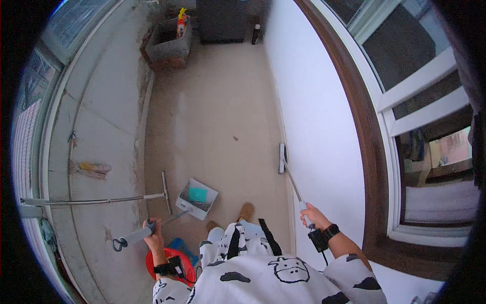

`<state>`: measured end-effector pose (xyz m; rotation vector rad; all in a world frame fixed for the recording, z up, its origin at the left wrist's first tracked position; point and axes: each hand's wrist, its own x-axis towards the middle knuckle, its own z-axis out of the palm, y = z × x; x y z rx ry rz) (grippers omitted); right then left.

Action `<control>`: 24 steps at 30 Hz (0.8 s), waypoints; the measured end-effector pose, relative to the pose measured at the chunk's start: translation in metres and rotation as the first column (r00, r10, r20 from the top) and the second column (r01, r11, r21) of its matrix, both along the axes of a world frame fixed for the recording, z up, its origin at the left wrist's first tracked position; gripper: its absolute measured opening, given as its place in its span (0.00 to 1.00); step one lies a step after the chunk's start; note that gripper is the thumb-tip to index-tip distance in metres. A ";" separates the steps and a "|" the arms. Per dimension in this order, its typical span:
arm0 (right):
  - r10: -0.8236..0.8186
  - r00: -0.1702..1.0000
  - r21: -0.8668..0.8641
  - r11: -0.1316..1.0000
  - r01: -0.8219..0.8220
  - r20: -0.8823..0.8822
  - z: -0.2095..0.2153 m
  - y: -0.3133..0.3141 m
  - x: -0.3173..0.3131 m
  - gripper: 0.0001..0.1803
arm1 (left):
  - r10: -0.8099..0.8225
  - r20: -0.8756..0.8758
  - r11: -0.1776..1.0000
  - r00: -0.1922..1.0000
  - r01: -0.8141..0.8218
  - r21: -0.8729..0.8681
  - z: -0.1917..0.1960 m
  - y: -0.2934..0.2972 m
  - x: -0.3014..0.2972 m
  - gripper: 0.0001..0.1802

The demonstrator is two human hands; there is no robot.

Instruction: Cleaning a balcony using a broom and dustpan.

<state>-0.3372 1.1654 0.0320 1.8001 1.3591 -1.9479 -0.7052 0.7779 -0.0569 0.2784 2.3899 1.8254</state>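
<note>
My left hand (154, 236) is closed around the grey handle of a long-handled dustpan (201, 212). The pan rests on the floor in front of my feet, with a flat teal piece (197, 194) in it. In my right hand (316, 218) is the grip of a broom (282, 158). Its narrow head lies on the floor at the foot of the right wall, and its handle slants back toward me. A small dark bit (236, 138) lies on the floor, ahead and left of the broom head.
A long pole with a crossbar head (166, 192) reaches in from the left, close to the dustpan. Beside my left forearm stands a red basin (174, 256), near a blue item (183, 248). Ahead are a stone trough (169, 50), a dark cabinet (221, 20) and a black bottle (255, 34).
</note>
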 end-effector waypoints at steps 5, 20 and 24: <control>0.036 0.999 -0.031 0.999 -0.036 -0.020 -0.039 0.025 -0.060 0.15 | 0.062 0.042 0.986 0.997 -0.055 -0.158 0.015 0.001 -0.005 0.07; 0.085 0.996 -0.065 0.994 -0.087 -0.029 0.019 0.009 -0.147 0.25 | 0.036 0.128 0.999 0.991 -0.038 0.010 -0.012 0.046 -0.097 0.06; -0.037 0.996 -0.130 0.990 0.047 0.078 0.048 -0.008 -0.115 0.25 | 0.012 0.233 1.000 0.972 -0.017 0.022 -0.013 0.055 -0.117 0.06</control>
